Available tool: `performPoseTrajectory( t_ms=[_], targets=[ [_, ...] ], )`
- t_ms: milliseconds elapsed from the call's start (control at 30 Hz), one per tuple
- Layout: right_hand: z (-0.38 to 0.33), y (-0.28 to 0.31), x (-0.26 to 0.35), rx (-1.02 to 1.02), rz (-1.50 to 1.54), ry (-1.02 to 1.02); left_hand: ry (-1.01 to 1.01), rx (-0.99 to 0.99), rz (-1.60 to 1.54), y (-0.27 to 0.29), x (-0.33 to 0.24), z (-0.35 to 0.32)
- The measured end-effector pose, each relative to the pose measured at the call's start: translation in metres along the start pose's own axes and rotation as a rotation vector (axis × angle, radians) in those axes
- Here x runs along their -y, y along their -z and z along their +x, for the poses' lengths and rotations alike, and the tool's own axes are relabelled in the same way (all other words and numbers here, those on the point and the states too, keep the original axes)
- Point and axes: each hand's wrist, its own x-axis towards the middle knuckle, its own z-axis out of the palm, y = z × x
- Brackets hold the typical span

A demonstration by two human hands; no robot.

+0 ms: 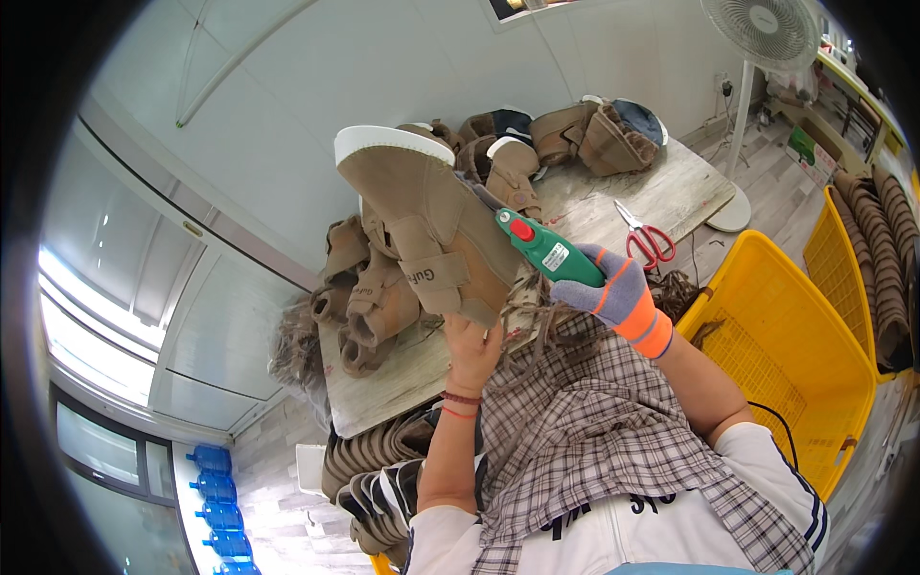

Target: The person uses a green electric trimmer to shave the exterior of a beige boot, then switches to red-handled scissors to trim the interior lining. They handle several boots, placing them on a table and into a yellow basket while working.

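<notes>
A brown boot upper (426, 220) with a white band along its toe edge is held up in front of me, above the table. My left hand (471, 350), bare, grips it by its lower end, with the fingers partly hidden by the boot. A grey and orange glove covers my right hand (621, 295), which is closed around a green hand-held power tool (546, 247) with a red switch. The tool's dark tip reaches the right edge of the boot upper; the exact contact is hard to make out.
More brown boot uppers (379, 297) lie on the worn table (685, 187), at its left and far side. Red-handled scissors (659, 251) rest there too. At the right stand yellow baskets (767, 335) and a white fan (764, 24). Fuzzy brown scraps (676, 292) gather by the table's near edge.
</notes>
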Motion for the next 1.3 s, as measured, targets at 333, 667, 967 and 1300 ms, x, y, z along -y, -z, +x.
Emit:
performPoseTrajectory(
  t_ms=[333,667,967,1300],
  targets=[
    [0.005,-0.001,0.011,0.047,0.125,-0.128,-0.005,0.103,-0.052,-0.003,-0.001,-0.029],
    [-0.012,0.042,-0.032,-0.133,-0.1,-0.201,0.464,-0.325,-0.307,0.054,0.066,0.062],
    [-0.021,0.074,-0.064,-0.287,-0.007,-0.361,0.55,-0.322,0.494,0.058,0.221,0.104],
    [-0.012,0.077,-0.093,-0.32,0.066,-0.426,0.011,-0.1,0.124,-0.035,0.145,0.141]
  ],
)
